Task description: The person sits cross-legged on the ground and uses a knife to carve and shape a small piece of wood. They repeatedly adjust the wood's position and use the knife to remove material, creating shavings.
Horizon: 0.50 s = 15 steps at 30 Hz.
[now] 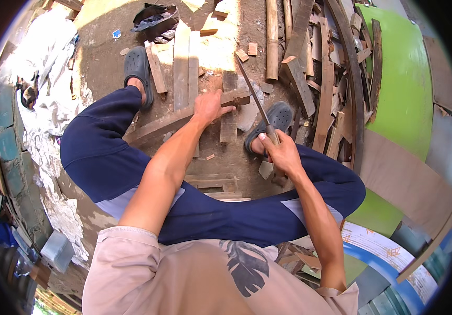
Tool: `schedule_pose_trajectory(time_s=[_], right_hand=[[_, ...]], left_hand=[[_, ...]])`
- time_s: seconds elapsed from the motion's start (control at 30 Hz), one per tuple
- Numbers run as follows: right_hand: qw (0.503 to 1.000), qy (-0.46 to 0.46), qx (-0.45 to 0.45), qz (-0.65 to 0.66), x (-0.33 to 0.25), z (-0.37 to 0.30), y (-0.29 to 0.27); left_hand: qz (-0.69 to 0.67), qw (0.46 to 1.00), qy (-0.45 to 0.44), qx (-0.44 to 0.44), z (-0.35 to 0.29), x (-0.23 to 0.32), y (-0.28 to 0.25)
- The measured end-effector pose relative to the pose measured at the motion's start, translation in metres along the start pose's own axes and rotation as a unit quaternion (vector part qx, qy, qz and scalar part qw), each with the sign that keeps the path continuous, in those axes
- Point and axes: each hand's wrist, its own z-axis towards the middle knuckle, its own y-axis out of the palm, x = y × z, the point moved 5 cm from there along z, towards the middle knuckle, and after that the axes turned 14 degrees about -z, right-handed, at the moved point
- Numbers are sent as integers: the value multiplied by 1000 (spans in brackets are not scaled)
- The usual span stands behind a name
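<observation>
On the ground (102, 63) between my bent legs, a wooden beam (171, 122) lies aslant, its far end to the right and resting across a shorter block (229, 128). My left grip (208, 107) is closed over the beam near that end, the thumb stretched out toward the right. My right grip (282, 155) is clenched around the handle of a long-bladed tool (257, 100), held near my right knee; its narrow blade slants up and away to the left, and I cannot tell whether it touches the beam's end. My left clog (137, 65) stands beyond the beam, my right clog (278, 117) just beside the tool. Two pale planks (181, 65) lie ahead of my left grip, with a black bag (155, 22) past them. To the right, a bamboo pole (272, 39) lies near a heap of timber (324, 89), and a green sheet (402, 79) spreads beyond.
</observation>
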Motion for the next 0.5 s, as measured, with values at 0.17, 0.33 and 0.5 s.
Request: schedule_pose_trajectory(time_s=[0.17,0.33,0.5], right_hand=[[993,-21,32,116,-1,32,42],[998,19,19,60,0,63,59],[995,-10,77,59,-24,86,58]], left_hand=[[18,988,55,146,5,-22,-18],[22,997,45,57,25,-41,-19],[-3,998,36,42,29,-44,-21]])
